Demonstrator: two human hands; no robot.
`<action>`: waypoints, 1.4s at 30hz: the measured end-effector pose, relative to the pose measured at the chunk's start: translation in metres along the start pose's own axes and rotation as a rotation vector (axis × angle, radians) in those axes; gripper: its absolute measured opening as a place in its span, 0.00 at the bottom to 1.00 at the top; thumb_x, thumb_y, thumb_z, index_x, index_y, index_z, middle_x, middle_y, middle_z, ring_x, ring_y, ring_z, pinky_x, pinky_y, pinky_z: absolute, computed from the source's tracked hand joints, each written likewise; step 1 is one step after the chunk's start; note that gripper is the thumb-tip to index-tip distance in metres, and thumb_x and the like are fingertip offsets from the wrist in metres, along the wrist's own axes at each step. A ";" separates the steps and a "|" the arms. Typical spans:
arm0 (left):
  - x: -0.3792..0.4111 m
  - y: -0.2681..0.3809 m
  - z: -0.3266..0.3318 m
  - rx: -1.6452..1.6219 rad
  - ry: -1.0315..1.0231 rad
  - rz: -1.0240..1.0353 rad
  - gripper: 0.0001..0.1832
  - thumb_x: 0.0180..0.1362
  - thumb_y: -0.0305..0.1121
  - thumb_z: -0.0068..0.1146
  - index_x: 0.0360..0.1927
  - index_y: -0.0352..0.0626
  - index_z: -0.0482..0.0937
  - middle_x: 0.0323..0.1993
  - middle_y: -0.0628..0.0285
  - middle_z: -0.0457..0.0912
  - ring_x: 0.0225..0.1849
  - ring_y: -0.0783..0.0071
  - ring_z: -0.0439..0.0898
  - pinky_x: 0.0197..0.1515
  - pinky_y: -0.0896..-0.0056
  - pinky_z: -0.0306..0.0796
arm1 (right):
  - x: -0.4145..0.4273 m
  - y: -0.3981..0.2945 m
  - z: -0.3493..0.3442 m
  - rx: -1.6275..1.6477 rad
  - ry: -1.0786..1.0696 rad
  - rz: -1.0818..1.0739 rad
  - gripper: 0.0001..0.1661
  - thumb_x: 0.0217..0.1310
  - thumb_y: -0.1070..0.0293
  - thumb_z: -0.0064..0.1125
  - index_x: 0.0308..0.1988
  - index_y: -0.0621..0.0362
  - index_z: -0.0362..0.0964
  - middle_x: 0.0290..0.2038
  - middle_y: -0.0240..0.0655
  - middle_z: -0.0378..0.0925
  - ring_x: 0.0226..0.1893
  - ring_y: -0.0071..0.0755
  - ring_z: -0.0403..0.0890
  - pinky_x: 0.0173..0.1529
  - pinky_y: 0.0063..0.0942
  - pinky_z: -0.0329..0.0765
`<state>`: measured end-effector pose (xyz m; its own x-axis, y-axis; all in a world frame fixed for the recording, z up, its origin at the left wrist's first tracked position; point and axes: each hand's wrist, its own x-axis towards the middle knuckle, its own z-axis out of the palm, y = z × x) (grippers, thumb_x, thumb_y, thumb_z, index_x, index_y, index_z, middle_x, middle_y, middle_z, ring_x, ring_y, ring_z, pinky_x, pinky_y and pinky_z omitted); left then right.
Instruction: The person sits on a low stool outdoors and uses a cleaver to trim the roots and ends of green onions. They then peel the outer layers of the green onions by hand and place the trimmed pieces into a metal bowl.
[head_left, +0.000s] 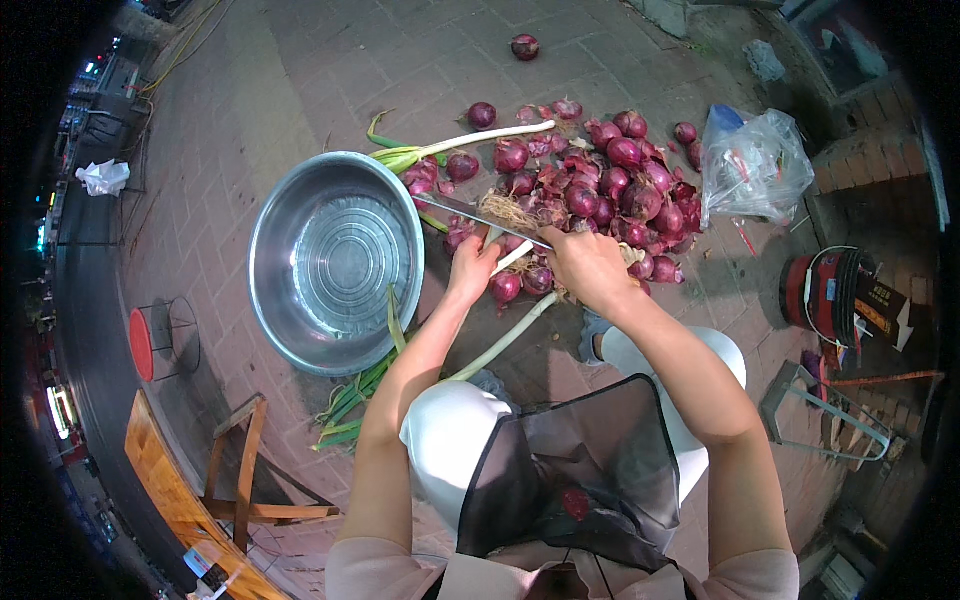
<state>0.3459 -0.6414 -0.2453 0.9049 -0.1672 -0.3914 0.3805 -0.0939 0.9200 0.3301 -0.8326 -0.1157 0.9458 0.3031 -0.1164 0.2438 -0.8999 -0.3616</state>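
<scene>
My right hand (589, 268) grips a long knife by its handle, and the blade (480, 213) points left towards the basin. My left hand (474, 266) is closed around a large green onion, whose white stalk (513, 258) shows by the fingers. Its root end appears to lie at the blade, beside a tuft of pale roots (507, 211). Beneath and beyond both hands spreads a pile of red onions (626, 187). One green onion (480, 138) lies across the pile's far left side; another (510, 336) lies nearer my knees.
A metal basin (349, 262) stands left of my left hand, with green leaves (360, 405) by its near rim. Right of the pile sit a clear plastic bag (757, 165) and a red-and-black bucket (817, 296). A wooden table (169, 484) and a red stool (141, 345) are at left.
</scene>
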 end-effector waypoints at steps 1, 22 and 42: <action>-0.003 0.003 0.002 0.030 0.013 0.012 0.10 0.59 0.27 0.49 0.44 0.39 0.75 0.28 0.67 0.76 0.21 0.83 0.69 0.24 0.81 0.63 | 0.000 0.000 0.001 0.004 0.016 -0.017 0.10 0.52 0.70 0.50 0.36 0.58 0.72 0.20 0.48 0.76 0.23 0.51 0.80 0.27 0.45 0.76; -0.024 -0.200 0.075 1.250 -0.356 -0.016 0.15 0.55 0.39 0.54 0.41 0.42 0.73 0.41 0.53 0.77 0.42 0.53 0.79 0.44 0.56 0.73 | 0.010 0.014 -0.070 0.339 0.094 0.351 0.16 0.54 0.66 0.53 0.43 0.56 0.75 0.25 0.52 0.77 0.30 0.56 0.79 0.37 0.45 0.74; -0.033 -0.243 0.057 0.900 -0.294 0.024 0.18 0.49 0.29 0.54 0.44 0.38 0.67 0.42 0.46 0.72 0.47 0.44 0.73 0.46 0.49 0.70 | -0.003 0.011 -0.052 0.186 -0.005 0.275 0.15 0.53 0.65 0.52 0.43 0.52 0.76 0.26 0.50 0.77 0.30 0.55 0.79 0.36 0.47 0.75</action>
<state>0.2125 -0.6695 -0.4567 0.7795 -0.4082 -0.4751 -0.0387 -0.7884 0.6139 0.3412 -0.8601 -0.0713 0.9696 0.0589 -0.2374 -0.0641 -0.8754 -0.4791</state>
